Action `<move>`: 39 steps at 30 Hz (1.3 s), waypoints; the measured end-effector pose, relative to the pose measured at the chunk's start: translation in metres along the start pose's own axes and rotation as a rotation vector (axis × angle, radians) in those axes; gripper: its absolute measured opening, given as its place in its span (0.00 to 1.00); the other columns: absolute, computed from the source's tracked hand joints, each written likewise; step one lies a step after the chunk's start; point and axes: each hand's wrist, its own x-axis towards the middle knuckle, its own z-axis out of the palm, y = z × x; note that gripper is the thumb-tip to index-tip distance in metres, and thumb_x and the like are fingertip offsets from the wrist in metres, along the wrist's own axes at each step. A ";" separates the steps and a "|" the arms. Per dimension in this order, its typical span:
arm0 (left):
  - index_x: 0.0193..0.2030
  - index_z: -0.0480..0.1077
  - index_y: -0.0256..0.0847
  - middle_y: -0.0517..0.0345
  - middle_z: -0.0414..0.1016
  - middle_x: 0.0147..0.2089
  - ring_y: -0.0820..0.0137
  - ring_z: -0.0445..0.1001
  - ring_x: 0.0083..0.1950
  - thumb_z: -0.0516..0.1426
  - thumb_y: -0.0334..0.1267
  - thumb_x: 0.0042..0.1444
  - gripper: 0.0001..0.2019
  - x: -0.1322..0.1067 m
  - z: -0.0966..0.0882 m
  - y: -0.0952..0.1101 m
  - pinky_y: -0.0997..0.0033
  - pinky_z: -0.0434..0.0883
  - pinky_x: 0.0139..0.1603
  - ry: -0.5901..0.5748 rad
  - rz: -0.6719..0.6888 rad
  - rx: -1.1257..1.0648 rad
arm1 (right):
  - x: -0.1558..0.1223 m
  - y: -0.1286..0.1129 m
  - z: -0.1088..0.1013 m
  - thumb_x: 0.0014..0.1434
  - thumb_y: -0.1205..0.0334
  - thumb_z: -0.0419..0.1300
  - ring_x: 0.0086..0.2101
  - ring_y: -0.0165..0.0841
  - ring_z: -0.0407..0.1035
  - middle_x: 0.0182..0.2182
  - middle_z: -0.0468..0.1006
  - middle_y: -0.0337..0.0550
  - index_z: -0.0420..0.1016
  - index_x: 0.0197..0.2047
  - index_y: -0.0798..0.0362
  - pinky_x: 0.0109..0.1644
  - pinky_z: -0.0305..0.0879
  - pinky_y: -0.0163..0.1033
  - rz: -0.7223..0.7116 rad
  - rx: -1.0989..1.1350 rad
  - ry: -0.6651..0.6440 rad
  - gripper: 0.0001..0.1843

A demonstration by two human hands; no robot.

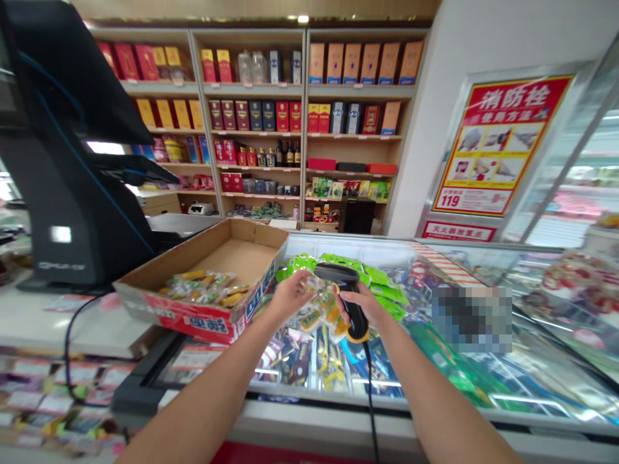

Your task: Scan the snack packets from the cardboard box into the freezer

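A snack packet (319,310) is pinched by the left hand (289,294) and held against the barcode scanner (340,274), gripped in the right hand (362,308), above the freezer lid (309,412), likely so its print faces the reader.

Bright, even indoor light; ceiling lamp (303,19) glows far above shelves (256,109). Glare streaks freezer glass (532,361) at right. Edges bent, blurred; centre sharp.

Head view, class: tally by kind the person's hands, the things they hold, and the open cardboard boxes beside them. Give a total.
Hands: 2 (left hand, right hand)
Barcode scanner: 1
Held snack packet: 1
Cardboard box: 1
Total: 5
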 end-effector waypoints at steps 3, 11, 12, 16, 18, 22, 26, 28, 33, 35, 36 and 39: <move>0.43 0.73 0.42 0.61 0.75 0.32 0.70 0.73 0.33 0.64 0.34 0.45 0.15 -0.001 0.000 -0.003 0.71 0.70 0.38 -0.040 0.069 0.247 | 0.000 0.001 0.001 0.47 0.53 0.65 0.14 0.28 0.66 0.18 0.73 0.36 0.71 0.36 0.56 0.16 0.63 0.32 0.004 0.014 0.025 0.18; 0.45 0.74 0.41 0.49 0.78 0.47 0.61 0.76 0.49 0.60 0.36 0.52 0.12 0.000 -0.024 0.023 0.62 0.71 0.52 0.062 0.191 0.465 | -0.001 0.001 0.001 0.47 0.52 0.66 0.14 0.28 0.65 0.19 0.73 0.36 0.70 0.35 0.55 0.16 0.64 0.33 0.021 0.026 0.040 0.17; 0.44 0.74 0.41 0.51 0.79 0.45 0.63 0.77 0.46 0.58 0.36 0.54 0.10 0.003 -0.035 0.030 0.65 0.72 0.50 0.052 0.158 0.483 | 0.000 0.001 0.000 0.47 0.52 0.66 0.14 0.28 0.65 0.19 0.73 0.36 0.70 0.36 0.55 0.16 0.64 0.33 0.015 0.023 0.035 0.18; 0.38 0.76 0.40 0.53 0.80 0.36 0.65 0.77 0.38 0.54 0.31 0.54 0.10 0.024 -0.098 0.047 0.71 0.70 0.41 -0.130 -0.021 0.702 | 0.001 0.002 -0.001 0.48 0.52 0.65 0.14 0.28 0.66 0.18 0.73 0.36 0.70 0.35 0.56 0.16 0.62 0.32 0.004 0.011 0.024 0.17; 0.34 0.77 0.39 0.52 0.81 0.34 0.64 0.77 0.37 0.54 0.27 0.49 0.10 0.037 -0.129 0.041 0.71 0.69 0.39 -0.289 -0.134 0.850 | 0.001 0.002 0.000 0.47 0.52 0.65 0.14 0.28 0.66 0.18 0.73 0.36 0.70 0.35 0.56 0.16 0.62 0.32 0.007 0.015 0.024 0.17; 0.37 0.78 0.37 0.50 0.82 0.39 0.64 0.78 0.39 0.57 0.24 0.41 0.15 0.049 -0.162 0.007 0.73 0.68 0.38 -0.549 -0.328 0.987 | 0.001 0.001 0.002 0.46 0.52 0.66 0.14 0.28 0.66 0.18 0.73 0.35 0.70 0.34 0.55 0.16 0.61 0.32 0.015 0.022 0.033 0.18; 0.41 0.78 0.38 0.48 0.82 0.43 0.62 0.78 0.43 0.60 0.27 0.39 0.19 0.048 -0.166 -0.028 0.72 0.69 0.41 -0.667 -0.440 1.015 | 0.002 0.001 0.002 0.46 0.52 0.66 0.14 0.28 0.65 0.18 0.73 0.35 0.70 0.34 0.55 0.15 0.61 0.32 0.016 0.027 0.037 0.18; 0.42 0.78 0.38 0.48 0.82 0.43 0.61 0.77 0.44 0.61 0.29 0.37 0.20 0.048 -0.165 -0.039 0.71 0.69 0.42 -0.694 -0.461 1.038 | 0.003 0.002 0.001 0.45 0.51 0.66 0.13 0.28 0.65 0.18 0.72 0.35 0.70 0.34 0.55 0.15 0.62 0.33 0.022 0.029 0.042 0.18; 0.40 0.79 0.41 0.49 0.81 0.41 0.59 0.76 0.42 0.63 0.33 0.33 0.21 0.051 -0.161 -0.051 0.65 0.71 0.44 -0.685 -0.430 1.001 | 0.004 0.006 -0.002 0.46 0.52 0.66 0.14 0.27 0.65 0.18 0.73 0.35 0.70 0.35 0.56 0.15 0.63 0.33 0.020 0.018 0.036 0.18; 0.34 0.79 0.41 0.50 0.81 0.34 0.60 0.76 0.36 0.62 0.33 0.31 0.17 0.050 -0.160 -0.052 0.63 0.71 0.41 -0.673 -0.450 0.947 | 0.004 0.007 -0.002 0.47 0.52 0.66 0.14 0.27 0.65 0.18 0.73 0.35 0.70 0.35 0.56 0.16 0.63 0.33 0.017 0.013 0.035 0.18; 0.29 0.78 0.40 0.51 0.80 0.30 0.60 0.75 0.33 0.62 0.33 0.30 0.13 0.049 -0.159 -0.051 0.63 0.71 0.39 -0.662 -0.459 0.927 | 0.004 0.008 -0.003 0.47 0.51 0.66 0.14 0.28 0.65 0.18 0.72 0.36 0.70 0.35 0.56 0.16 0.62 0.33 0.017 0.011 0.038 0.18; 0.17 0.71 0.39 0.54 0.73 0.19 0.64 0.71 0.26 0.62 0.31 0.29 0.04 0.045 -0.157 -0.048 0.63 0.69 0.37 -0.612 -0.431 0.902 | 0.005 0.009 -0.004 0.47 0.51 0.65 0.14 0.28 0.65 0.18 0.72 0.35 0.70 0.35 0.56 0.16 0.62 0.32 0.017 0.006 0.047 0.18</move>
